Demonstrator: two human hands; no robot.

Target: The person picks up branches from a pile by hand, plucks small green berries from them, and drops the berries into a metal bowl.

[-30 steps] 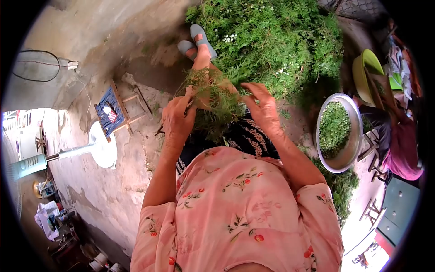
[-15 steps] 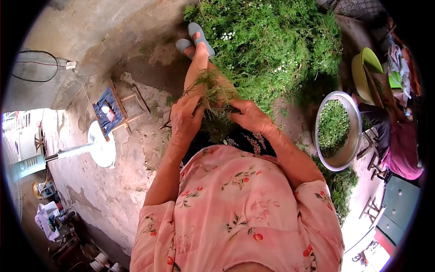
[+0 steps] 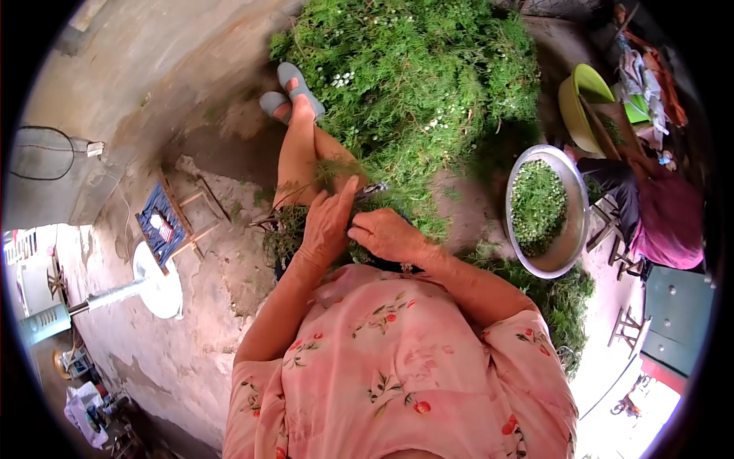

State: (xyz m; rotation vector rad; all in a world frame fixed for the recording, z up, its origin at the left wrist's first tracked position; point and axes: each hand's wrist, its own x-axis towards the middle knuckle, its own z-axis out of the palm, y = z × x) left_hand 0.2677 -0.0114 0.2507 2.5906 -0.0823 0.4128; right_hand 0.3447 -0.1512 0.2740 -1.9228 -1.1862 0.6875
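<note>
My left hand (image 3: 327, 228) is over my lap, its index finger pointing forward and the other fingers curled round a feathery green sprig (image 3: 287, 233) that spreads out to its left. Just right of it, my right hand (image 3: 391, 234) is closed, thumb and fingers pressed together; what they pinch is hidden. Past the fingertips is a small pale, shiny spot that I cannot make out. More fine green foliage lies across my knees. In front of my legs rises a large heap of leafy stems (image 3: 413, 84) with small white flowers.
To the right stands a metal basin (image 3: 575, 222) part-filled with picked green and white bits. Beyond it are a yellow-green tub (image 3: 579, 115) and another person in purple (image 3: 665, 218). A small folding stool (image 3: 164, 226) and a white fan (image 3: 160, 279) stand left. More greenery (image 3: 554, 306) lies below the basin.
My hands have come closer together, and the sprig now spreads left of my left hand instead of standing up between both hands. The whole view has shifted somewhat.
</note>
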